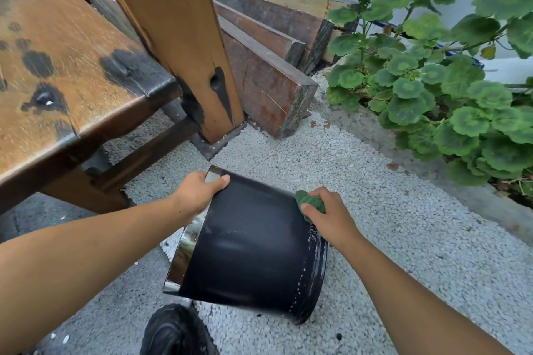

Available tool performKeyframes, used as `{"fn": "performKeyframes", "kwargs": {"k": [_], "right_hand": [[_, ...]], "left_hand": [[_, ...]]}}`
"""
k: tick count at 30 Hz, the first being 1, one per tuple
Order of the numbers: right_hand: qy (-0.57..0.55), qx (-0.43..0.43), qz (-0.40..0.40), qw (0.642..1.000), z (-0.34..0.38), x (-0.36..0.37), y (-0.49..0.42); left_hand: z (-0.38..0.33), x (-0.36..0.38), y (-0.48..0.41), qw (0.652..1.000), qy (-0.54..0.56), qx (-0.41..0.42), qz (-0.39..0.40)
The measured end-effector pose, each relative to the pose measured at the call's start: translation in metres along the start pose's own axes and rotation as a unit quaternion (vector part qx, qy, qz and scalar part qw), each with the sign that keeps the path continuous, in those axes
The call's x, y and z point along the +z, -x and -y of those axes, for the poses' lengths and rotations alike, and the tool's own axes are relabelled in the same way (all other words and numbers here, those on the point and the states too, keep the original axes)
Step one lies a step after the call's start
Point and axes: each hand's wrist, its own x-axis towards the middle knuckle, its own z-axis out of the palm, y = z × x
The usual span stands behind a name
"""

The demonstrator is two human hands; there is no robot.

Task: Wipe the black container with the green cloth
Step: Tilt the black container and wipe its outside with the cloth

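The black container (248, 251) is tipped on its side above the gravel, its chrome rim pointing left and its base to the right. My left hand (199, 192) grips the chrome rim at the upper left, thumb over the black wall. My right hand (328, 215) holds a bunched green cloth (310, 202) pressed against the container's upper right side, close to the base. White specks dot the wall near the base.
A worn wooden bench (66, 72) with a thick post (178, 37) stands at the left. Stacked wooden planks (268, 78) lean behind it. A leafy green plant (444, 86) fills the right. A black round object (176, 331) lies on the white gravel (383, 228) just below the container.
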Motion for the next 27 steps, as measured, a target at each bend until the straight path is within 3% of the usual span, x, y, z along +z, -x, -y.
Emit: {"fn": "performKeyframes", "kwargs": {"k": [27], "right_hand": [[-0.006, -0.113, -0.059, 0.992, -0.033, 0.045, 0.115]], "left_hand": [[0.009, -0.010, 0.003, 0.999, 0.038, -0.020, -0.014]]}}
